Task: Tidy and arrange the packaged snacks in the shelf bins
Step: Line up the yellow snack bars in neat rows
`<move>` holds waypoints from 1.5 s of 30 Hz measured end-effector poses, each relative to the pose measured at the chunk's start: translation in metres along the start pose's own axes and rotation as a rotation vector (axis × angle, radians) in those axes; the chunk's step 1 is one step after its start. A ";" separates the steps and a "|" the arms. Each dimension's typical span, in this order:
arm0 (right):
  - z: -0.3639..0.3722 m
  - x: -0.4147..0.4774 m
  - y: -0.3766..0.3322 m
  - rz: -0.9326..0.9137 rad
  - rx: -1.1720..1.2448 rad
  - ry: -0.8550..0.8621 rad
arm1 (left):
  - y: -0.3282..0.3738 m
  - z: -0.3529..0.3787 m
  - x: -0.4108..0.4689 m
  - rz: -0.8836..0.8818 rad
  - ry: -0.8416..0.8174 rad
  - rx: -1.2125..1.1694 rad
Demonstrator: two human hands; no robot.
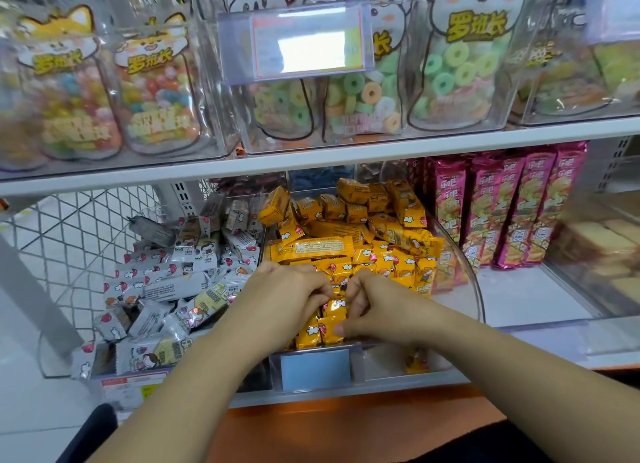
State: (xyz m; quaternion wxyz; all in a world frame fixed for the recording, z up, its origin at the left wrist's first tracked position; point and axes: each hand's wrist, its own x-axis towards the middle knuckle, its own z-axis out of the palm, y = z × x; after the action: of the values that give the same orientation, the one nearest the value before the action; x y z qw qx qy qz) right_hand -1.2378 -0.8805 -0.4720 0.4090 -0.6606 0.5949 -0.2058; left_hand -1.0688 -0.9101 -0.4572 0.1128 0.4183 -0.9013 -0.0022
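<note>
Step in hand: straightening orange packs (334,319) at the front of the middle bin (476,289) on the lower shelf (519,296). Left grip (291,294) and right grip (377,303) were both clamped on those front packs. Next move probably called for lining them into 1 neat row.

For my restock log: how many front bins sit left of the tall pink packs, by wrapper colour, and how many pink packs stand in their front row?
Bin of white packs: 1
Bin of yellow packs: 1
Tall pink packs, front row: 4
Total: 6
</note>
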 end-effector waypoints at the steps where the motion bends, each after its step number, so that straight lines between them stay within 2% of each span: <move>1: -0.002 0.000 0.000 0.008 -0.031 -0.008 | 0.000 -0.002 -0.001 -0.003 -0.024 -0.006; 4: -0.006 -0.004 -0.003 -0.002 -0.164 -0.029 | -0.004 -0.009 -0.007 -0.007 -0.134 0.001; 8: -0.001 -0.009 -0.007 0.035 -0.177 -0.082 | -0.004 -0.012 -0.014 -0.019 -0.210 0.151; 11: 0.007 -0.006 -0.012 0.048 -0.243 -0.063 | 0.000 -0.010 -0.013 -0.019 -0.228 0.253; 14: 0.010 -0.005 -0.017 0.052 -0.314 -0.023 | 0.002 -0.010 -0.011 -0.035 -0.226 0.251; 19: -0.002 -0.009 -0.015 0.020 -0.240 -0.069 | 0.001 -0.010 -0.015 -0.038 -0.210 0.239; 21: -0.021 -0.013 -0.014 -0.022 -0.274 -0.015 | 0.001 -0.011 -0.016 -0.036 -0.203 0.230; 23: -0.045 -0.018 -0.012 -0.051 -0.318 0.108 | 0.001 -0.014 -0.017 -0.034 -0.192 0.204; 26: -0.068 -0.022 0.000 -0.029 -0.514 0.247 | 0.005 -0.016 -0.017 -0.014 -0.166 0.151; 33: -0.047 -0.010 0.017 0.067 -0.867 0.153 | 0.014 -0.004 -0.010 0.045 -0.119 -0.011; 40: -0.034 -0.004 0.019 0.098 -0.850 0.153 | 0.010 0.001 -0.008 0.050 -0.159 0.049; 45: -0.058 -0.027 0.002 -0.089 -0.689 0.361 | 0.010 -0.003 -0.010 0.031 -0.115 -0.002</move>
State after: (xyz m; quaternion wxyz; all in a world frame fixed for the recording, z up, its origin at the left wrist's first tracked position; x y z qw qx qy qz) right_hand -1.2883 -0.8715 -0.4337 0.0428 -0.7376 0.6623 -0.1246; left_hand -1.0700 -0.8959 -0.4552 0.0612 0.4033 -0.9127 -0.0253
